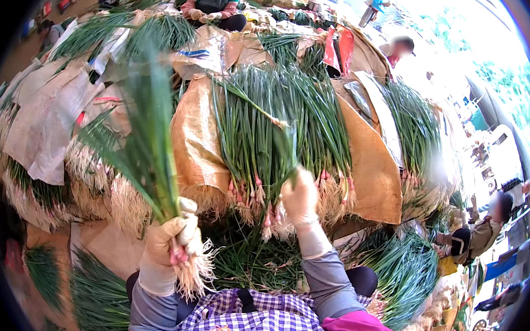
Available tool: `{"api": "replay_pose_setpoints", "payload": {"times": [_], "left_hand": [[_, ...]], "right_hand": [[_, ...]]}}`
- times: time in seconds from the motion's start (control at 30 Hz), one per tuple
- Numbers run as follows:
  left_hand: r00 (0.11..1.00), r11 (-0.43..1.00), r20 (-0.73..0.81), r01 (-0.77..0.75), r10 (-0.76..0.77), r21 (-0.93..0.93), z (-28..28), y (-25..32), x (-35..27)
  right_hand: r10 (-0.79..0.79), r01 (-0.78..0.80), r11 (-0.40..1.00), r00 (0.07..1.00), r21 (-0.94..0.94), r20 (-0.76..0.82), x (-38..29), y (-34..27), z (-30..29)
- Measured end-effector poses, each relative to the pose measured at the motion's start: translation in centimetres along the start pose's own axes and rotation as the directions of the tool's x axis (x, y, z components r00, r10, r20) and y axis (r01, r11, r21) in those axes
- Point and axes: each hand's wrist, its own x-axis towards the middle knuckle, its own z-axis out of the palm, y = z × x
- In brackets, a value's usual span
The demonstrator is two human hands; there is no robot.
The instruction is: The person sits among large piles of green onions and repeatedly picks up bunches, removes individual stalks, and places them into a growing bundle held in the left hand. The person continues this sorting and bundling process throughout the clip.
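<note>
My left hand (174, 235), in a pale glove, is closed round a bunch of green onions (157, 162), gripping it just above the pink bulbs; the leaves point up and the roots hang below. My right hand (300, 195), gloved too and somewhat blurred, is at the bulb end of a spread layer of green onions (245, 135) before me. Blurred green leaves rise from its fingers, and whether they are gripped is hard to tell. One loose green onion (255, 104) lies slantwise across the layer.
Brown sacking (371, 169) flanks the layer. More onions (401, 270) lie at the lower right, others (99, 300) at the lower left. Loose leaves (256, 260) cover the ground between my arms and the pile. A person (214, 4) sits beyond the pile; another person (480, 235) is at right.
</note>
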Motion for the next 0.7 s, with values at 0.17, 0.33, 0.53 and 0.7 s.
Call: {"api": "replay_pose_setpoints", "payload": {"times": [0.17,0.33,0.53,0.7], "left_hand": [[0.978,0.986,-0.133,0.167,-0.163,0.019,-1.8,-2.9,2.6],[0.959,0.974,-0.19,0.222,-0.21,0.042,-2.4,-6.3,4.3],[0.976,0.978,-0.135,0.185,-0.171,0.095,-1.0,-5.5,3.2],[0.985,0.981,0.048,0.16,-0.166,0.114,-0.3,-4.2,2.5]], "right_hand": [[0.057,-0.023,0.94,0.994,-0.342,0.09,2.9,-3.2,-5.1],[-0.165,0.245,0.948,0.924,-0.203,0.345,-2.1,1.3,-3.3],[0.325,-0.34,0.938,0.929,0.064,0.175,-1.8,3.3,-4.5],[0.342,-0.353,0.934,0.928,0.049,0.149,0.2,4.0,-2.4]]}}
